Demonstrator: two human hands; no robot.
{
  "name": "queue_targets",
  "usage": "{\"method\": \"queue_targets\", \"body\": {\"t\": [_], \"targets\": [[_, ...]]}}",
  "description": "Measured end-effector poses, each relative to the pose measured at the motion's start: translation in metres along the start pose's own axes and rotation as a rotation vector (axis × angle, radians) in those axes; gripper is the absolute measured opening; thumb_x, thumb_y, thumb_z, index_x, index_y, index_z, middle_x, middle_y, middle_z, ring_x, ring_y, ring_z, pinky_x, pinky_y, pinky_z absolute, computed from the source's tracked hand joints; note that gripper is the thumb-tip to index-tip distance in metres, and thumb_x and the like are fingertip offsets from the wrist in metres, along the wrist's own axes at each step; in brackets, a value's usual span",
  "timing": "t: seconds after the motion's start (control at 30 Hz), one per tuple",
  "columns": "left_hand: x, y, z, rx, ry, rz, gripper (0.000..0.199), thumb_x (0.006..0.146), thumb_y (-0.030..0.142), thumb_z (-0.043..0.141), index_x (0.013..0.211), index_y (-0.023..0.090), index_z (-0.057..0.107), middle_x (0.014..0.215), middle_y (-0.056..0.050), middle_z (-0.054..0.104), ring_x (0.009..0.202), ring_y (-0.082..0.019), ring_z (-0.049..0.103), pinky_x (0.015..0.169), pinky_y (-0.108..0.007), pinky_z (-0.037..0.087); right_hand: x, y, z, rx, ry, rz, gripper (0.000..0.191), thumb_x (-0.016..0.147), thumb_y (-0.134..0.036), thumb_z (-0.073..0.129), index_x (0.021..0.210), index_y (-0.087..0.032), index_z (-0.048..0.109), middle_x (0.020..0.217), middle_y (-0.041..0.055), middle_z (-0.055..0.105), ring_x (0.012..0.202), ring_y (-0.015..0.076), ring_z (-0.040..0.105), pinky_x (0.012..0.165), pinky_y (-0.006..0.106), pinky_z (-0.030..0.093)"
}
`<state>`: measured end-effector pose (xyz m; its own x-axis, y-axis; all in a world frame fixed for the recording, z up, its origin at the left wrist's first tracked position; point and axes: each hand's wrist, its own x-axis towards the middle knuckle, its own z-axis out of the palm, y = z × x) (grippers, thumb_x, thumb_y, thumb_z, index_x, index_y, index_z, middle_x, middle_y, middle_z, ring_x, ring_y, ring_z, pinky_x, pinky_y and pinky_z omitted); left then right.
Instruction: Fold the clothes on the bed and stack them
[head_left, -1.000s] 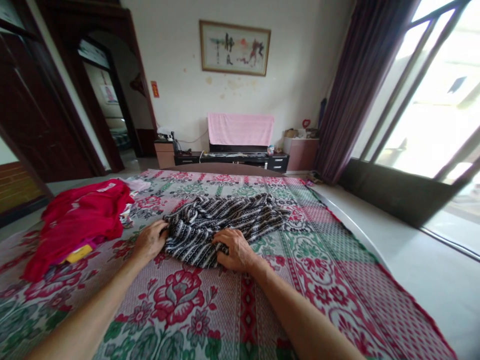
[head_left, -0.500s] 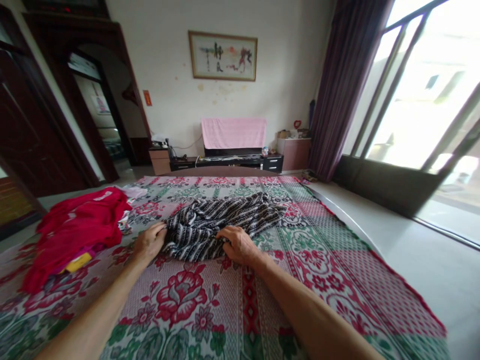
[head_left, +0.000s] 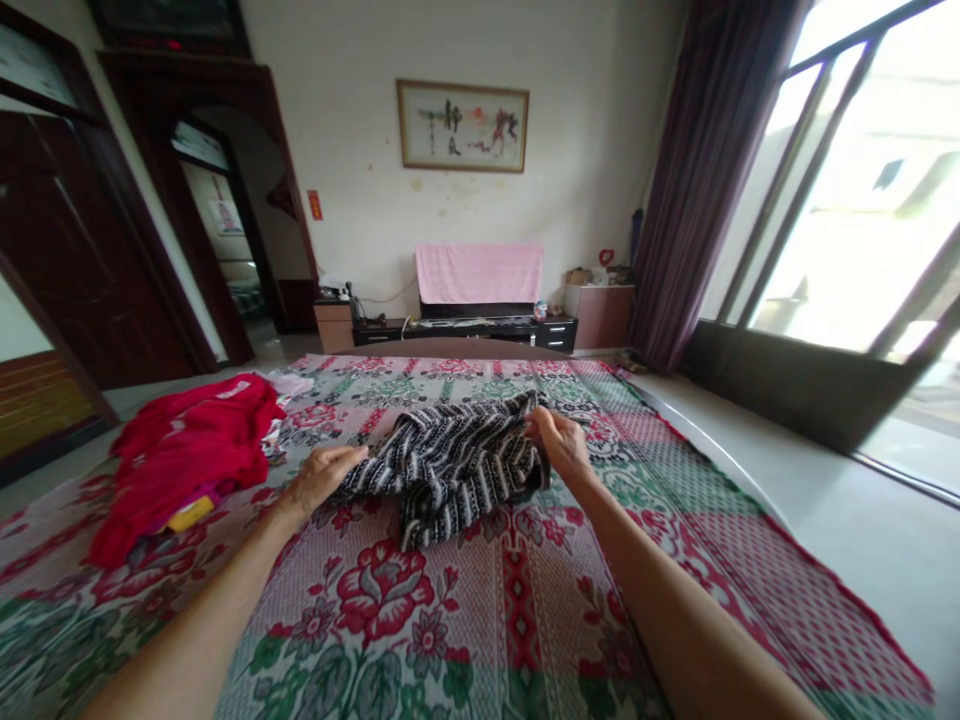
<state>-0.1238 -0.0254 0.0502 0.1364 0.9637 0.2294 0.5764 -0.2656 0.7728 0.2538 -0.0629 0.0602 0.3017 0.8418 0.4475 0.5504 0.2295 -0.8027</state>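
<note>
A black-and-white striped garment (head_left: pixel 457 455) lies crumpled on the flowered cloth (head_left: pixel 420 640) in front of me; its exact kind I cannot tell. My left hand (head_left: pixel 326 475) pinches its left end between thumb and fingers. At its upper right edge, my right hand (head_left: pixel 557 440) grips the fabric and lifts it a little. Between the two hands the garment sags, with a loose fold hanging toward me.
Left of my hands lies a heap of red clothes (head_left: pixel 199 440) with a yellow patch (head_left: pixel 191 513) at its lower edge. Beyond the cloth stands a low cabinet (head_left: pixel 555 333) with a pink towel (head_left: pixel 480 272) above it. Glass doors (head_left: pixel 847 210) are at right.
My right hand has moved from the garment's near middle to its upper right edge and gripped there. The near fold now hangs further toward me. The view has shifted slightly.
</note>
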Motion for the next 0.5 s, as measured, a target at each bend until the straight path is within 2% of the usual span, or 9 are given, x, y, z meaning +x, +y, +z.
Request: {"method": "queue_targets", "body": {"t": [0.07, 0.17, 0.23, 0.3, 0.4, 0.5], "targets": [[0.002, 0.001, -0.003, 0.092, 0.072, 0.029, 0.042, 0.072, 0.056, 0.053, 0.079, 0.020, 0.074, 0.078, 0.000, 0.073, 0.083, -0.021, 0.065, 0.075, -0.026, 0.049, 0.003, 0.011, -0.003, -0.093, 0.226, 0.027, 0.042, 0.086, -0.039, 0.035, 0.097, -0.015, 0.067, 0.089, 0.0085, 0.067, 0.083, 0.0199, 0.060, 0.077, 0.030, 0.045], [0.012, 0.004, -0.011, 0.210, 0.204, 0.020, 0.040, 0.073, 0.051, 0.053, 0.090, 0.022, 0.074, 0.089, -0.001, 0.075, 0.086, -0.020, 0.066, 0.079, -0.025, 0.048, 0.003, 0.027, -0.005, -0.332, 0.391, 0.029, 0.039, 0.080, -0.030, 0.040, 0.108, -0.014, 0.063, 0.113, 0.0139, 0.061, 0.108, 0.0245, 0.052, 0.095, 0.037, 0.039], [0.024, 0.008, -0.013, 0.291, 0.240, -0.004, 0.039, 0.073, 0.047, 0.052, 0.095, 0.023, 0.073, 0.094, -0.002, 0.075, 0.087, -0.021, 0.067, 0.080, -0.026, 0.049, 0.001, 0.035, -0.005, -0.439, 0.405, 0.087, 0.046, 0.078, -0.031, 0.045, 0.118, -0.012, 0.057, 0.125, 0.0161, 0.053, 0.119, 0.0275, 0.045, 0.100, 0.040, 0.035], [0.040, 0.013, -0.010, 0.359, 0.206, 0.002, 0.038, 0.074, 0.045, 0.052, 0.097, 0.023, 0.073, 0.098, -0.003, 0.074, 0.090, -0.021, 0.067, 0.081, -0.027, 0.048, -0.001, 0.041, -0.004, -0.499, 0.366, 0.177, 0.056, 0.077, -0.035, 0.049, 0.127, -0.010, 0.050, 0.132, 0.0175, 0.048, 0.122, 0.0306, 0.042, 0.100, 0.042, 0.034], [0.070, 0.023, 0.007, 0.421, 0.116, 0.035, 0.040, 0.074, 0.043, 0.052, 0.100, 0.021, 0.073, 0.103, -0.005, 0.073, 0.094, -0.022, 0.066, 0.082, -0.027, 0.048, -0.004, 0.044, -0.001, -0.569, 0.275, 0.261, 0.066, 0.077, -0.040, 0.051, 0.134, -0.009, 0.041, 0.138, 0.0199, 0.041, 0.123, 0.0346, 0.041, 0.098, 0.046, 0.034], [0.099, 0.032, 0.030, 0.488, 0.074, 0.026, 0.042, 0.072, 0.043, 0.054, 0.102, 0.019, 0.072, 0.106, -0.008, 0.072, 0.095, -0.023, 0.066, 0.080, -0.027, 0.048, -0.005, 0.043, 0.001, -0.609, 0.219, 0.257, 0.068, 0.077, -0.039, 0.051, 0.136, -0.010, 0.037, 0.142, 0.0218, 0.036, 0.125, 0.0371, 0.038, 0.097, 0.050, 0.033]]}}
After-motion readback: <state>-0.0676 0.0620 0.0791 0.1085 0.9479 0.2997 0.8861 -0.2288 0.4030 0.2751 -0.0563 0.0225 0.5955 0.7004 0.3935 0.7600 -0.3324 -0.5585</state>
